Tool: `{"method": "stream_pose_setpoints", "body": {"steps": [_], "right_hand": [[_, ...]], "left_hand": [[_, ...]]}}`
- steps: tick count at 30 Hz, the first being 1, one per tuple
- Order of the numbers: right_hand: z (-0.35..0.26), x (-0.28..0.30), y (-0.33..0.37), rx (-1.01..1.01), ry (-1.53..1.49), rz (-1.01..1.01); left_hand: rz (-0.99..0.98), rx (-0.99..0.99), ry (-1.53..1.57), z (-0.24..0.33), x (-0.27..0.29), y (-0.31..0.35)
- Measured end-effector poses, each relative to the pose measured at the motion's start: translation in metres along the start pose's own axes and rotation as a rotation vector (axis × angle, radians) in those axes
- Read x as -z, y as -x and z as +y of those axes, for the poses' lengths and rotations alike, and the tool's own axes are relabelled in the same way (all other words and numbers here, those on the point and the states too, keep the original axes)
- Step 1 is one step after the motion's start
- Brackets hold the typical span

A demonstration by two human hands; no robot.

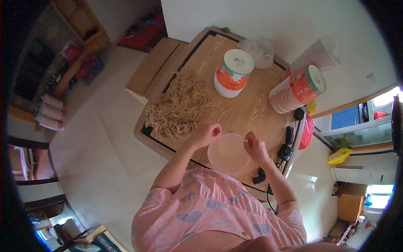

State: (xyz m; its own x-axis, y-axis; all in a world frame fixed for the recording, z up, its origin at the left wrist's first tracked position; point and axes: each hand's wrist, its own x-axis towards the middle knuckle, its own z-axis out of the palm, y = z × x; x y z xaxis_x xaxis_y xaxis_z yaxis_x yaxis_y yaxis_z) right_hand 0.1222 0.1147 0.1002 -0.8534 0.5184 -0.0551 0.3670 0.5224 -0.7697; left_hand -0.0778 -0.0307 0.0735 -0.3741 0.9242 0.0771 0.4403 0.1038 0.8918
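Observation:
A round, pale tub [228, 156] stands at the near edge of the table, its open top toward me. My left hand [207, 133] is closed at the far left of its rim, fingers curled in. At the far right of the rim, my right hand [255, 148] is closed too, with fingertips pinched together. Whatever either hand grips is too small or hidden to make out. Left of my left hand lies a heap of brown twisted cords [179, 107]. Farther back, a white tub with a red-orange and green printed band [233, 72] is upside down on the wood-patterned table [247, 110].
Two stacks of nested tubs, one nearer [296, 89] and one farther [315, 56], stand at the right edge. Black power adapters [286, 152] with cables lie near my right forearm. A clear plastic bag [258, 52] sits at the back; a cardboard box [152, 67] adjoins the table's left side.

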Motion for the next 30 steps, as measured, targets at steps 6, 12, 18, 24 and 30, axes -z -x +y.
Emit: {"method": "stream_pose_setpoints", "body": {"steps": [6,12,18,24,30], "right_hand": [[0.032,-0.007,-0.013,-0.088,0.048,0.267],[0.062,-0.018,-0.014,-0.368,-0.42,0.324],[0.059,-0.031,0.015,-0.586,-0.739,0.21],[0.034,0.006,0.03,-0.268,-0.141,0.302],[-0.006,0.0,0.004,-0.332,-0.482,-0.203]], "left_hand": [[-0.026,-0.021,-0.008,0.027,0.02,0.006],[0.143,-0.039,0.055,0.014,0.012,0.02],[0.272,0.296,-0.035,0.029,0.011,0.023],[0.318,0.009,0.072,0.025,-0.013,0.029],[0.14,-0.221,0.08,0.054,-0.052,0.036]]}}
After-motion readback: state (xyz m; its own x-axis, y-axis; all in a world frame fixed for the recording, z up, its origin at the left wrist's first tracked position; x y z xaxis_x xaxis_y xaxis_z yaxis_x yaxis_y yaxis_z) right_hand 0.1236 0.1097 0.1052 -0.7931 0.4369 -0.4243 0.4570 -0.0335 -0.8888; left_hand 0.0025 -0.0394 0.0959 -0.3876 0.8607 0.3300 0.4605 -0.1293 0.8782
